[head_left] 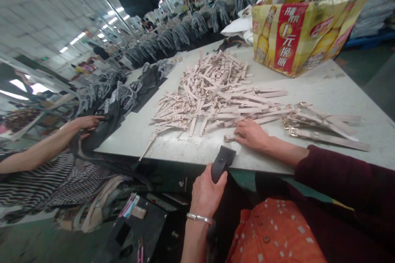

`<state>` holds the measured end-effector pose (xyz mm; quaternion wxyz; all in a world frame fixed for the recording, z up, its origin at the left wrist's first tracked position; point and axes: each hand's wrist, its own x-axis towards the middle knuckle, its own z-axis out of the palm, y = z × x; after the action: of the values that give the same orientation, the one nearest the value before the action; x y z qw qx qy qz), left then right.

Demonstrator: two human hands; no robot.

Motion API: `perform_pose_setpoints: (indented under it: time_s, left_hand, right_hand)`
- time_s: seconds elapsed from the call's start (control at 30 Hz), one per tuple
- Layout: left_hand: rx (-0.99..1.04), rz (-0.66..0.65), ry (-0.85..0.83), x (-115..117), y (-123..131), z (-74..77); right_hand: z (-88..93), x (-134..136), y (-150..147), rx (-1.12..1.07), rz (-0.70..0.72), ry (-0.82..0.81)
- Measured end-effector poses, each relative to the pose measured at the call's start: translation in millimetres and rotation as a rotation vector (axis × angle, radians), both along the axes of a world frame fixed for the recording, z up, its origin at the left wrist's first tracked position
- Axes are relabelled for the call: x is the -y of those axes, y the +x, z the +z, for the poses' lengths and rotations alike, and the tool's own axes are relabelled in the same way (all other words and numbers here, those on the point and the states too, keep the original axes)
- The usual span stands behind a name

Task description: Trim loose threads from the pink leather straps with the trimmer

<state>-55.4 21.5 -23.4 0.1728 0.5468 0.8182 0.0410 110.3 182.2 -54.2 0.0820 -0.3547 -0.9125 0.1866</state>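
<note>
Buckled strap (228,138) at the tips of right fingers (242,130), spread flat, gripping nothing

The head-worn camera looks forward and down from the near edge of the tabletop (348,90), close above the pale belt straps (212,98).

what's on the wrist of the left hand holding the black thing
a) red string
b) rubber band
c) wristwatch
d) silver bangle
d: the left hand gripping the black handheld device wears a silver bangle around its bare wrist.
</note>
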Motion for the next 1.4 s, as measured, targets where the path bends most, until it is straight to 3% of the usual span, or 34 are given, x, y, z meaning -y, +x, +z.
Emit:
perform_pose_setpoints:
  time_s: [0.27, 0.43, 0.63, 0.87, 1.1, 1.23, 1.4]
  left_hand:
    - [0.029, -0.053, -0.005, 0, 6, 11.2]
    - [-0.046, -0.162, -0.100, -10, 18, 22.2]
    - [-0.210, -0.260, -0.186, -29, 34, 30.2]
    - [-0.220, -0.305, -0.185, -51, 46, 31.2]
    - [-0.279, -0.285, -0.237, -40, 36, 36.3]
    - [-0.311, -0.301, -0.261, -38, 39, 38.8]
    - [-0.298, -0.355, -0.208, -52, 51, 35.5]
  right_hand:
    - [-31.2, 31, 43, -0.348, 0.038, -0.033]
    - [-36.7, 34, 49, -0.467, 0.003, -0.120]
    - [-35.3, 31, 50, -0.478, -0.013, -0.159]
    - [-40.5, 28, 50, -0.463, -0.038, -0.154]
    - [-35.3, 28, 62, -0.388, -0.022, -0.014]
    - [-37.6, 28, 63, -0.431, -0.015, -0.059]
    - [-40.2, 28, 61, -0.481, -0.031, -0.110]
